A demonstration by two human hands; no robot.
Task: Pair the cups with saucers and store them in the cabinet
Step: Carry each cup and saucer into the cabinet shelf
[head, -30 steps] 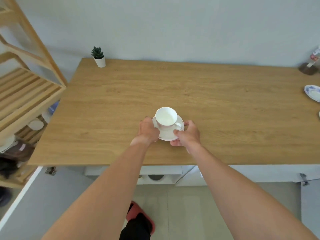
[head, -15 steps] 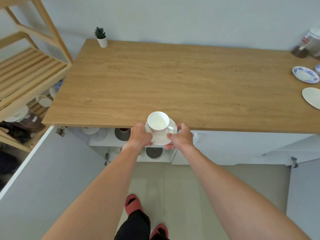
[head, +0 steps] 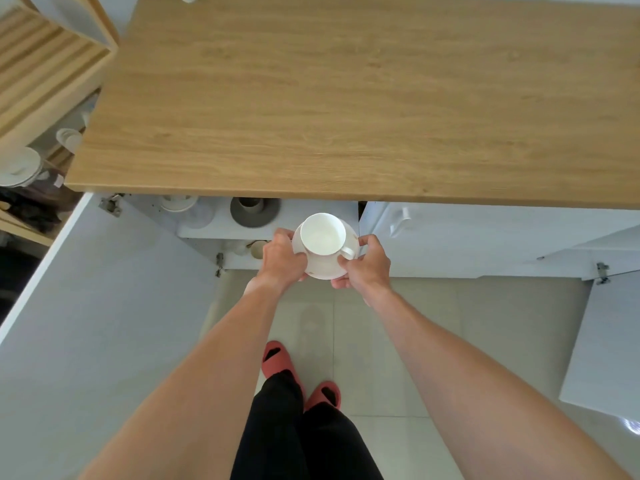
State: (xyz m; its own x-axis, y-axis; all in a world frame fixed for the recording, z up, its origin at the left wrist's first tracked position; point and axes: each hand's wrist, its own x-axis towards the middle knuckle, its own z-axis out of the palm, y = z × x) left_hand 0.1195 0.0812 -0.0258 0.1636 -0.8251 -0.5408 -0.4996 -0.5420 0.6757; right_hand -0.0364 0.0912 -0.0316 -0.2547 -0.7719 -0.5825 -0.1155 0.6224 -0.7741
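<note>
A white cup [head: 322, 234] stands on a white saucer [head: 323, 270], its handle pointing right. Both my hands carry the pair below the wooden countertop's [head: 346, 98] front edge. My left hand [head: 282, 258] grips the saucer's left rim, my right hand [head: 365, 263] its right rim, thumb by the handle. The pair hovers in front of the open white cabinet's shelf [head: 221, 232], where a grey cup on a grey saucer [head: 254, 211] and a white cup and saucer [head: 178, 203] stand.
The cabinet's left door [head: 104, 323] stands wide open at my left; another open door [head: 602, 341] is at the right. A wooden rack [head: 45, 67] with dishes stands at the far left. More crockery [head: 247, 247] sits on a lower shelf. My feet are on the tiled floor.
Both hands have carried the cup and saucer off the countertop, toward me and down, to in front of the open cabinet. My view has tilted downward.
</note>
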